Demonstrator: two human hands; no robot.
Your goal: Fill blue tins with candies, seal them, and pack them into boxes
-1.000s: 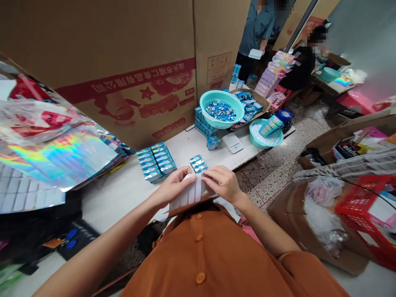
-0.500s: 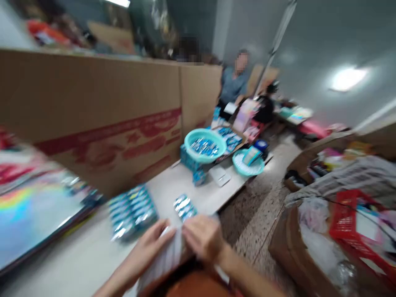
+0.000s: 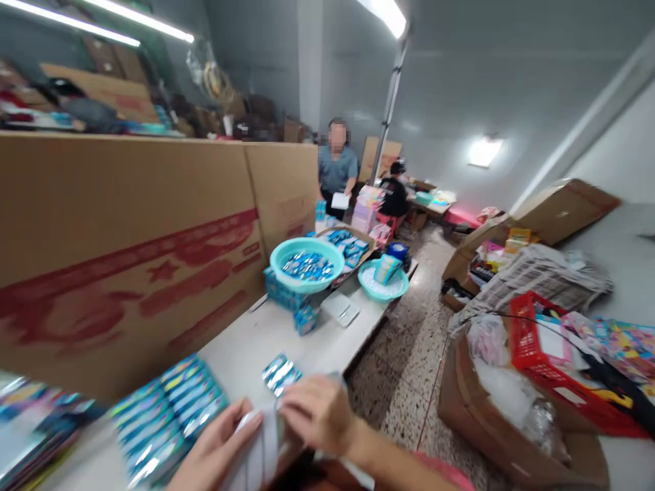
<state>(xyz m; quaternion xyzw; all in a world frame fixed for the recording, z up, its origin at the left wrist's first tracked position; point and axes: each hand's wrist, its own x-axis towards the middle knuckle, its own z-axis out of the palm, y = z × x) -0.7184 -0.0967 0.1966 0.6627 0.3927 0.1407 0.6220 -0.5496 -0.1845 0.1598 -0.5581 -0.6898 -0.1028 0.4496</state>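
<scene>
My left hand (image 3: 217,436) is closed around a white bundle (image 3: 263,453) with thin grey lines across it, perhaps a stack of folded paper or card. At the bundle's upper right edge, my right hand (image 3: 320,412) has its fingers pinched together and touching it. Whether those fingertips grip a separate piece is hidden. Just beyond the hands lie a few small shiny blue packets (image 3: 281,374) on the white table (image 3: 245,351). Left of my left hand sits a block of blue-and-silver packets (image 3: 168,416) in two rows.
A turquoise basin (image 3: 278,271) of small packets rests on blue boxes (image 3: 286,293). Beside it are a flat white device (image 3: 342,309) and a smaller basin (image 3: 379,295). Cardboard (image 3: 127,204) walls the left. A red crate (image 3: 527,348) stands right; a person (image 3: 335,170) stands beyond.
The view has turned right and upward, so the table's things appear further left and lower. Both hands stay at the white bundle, the right fingers more pinched at its edge.
</scene>
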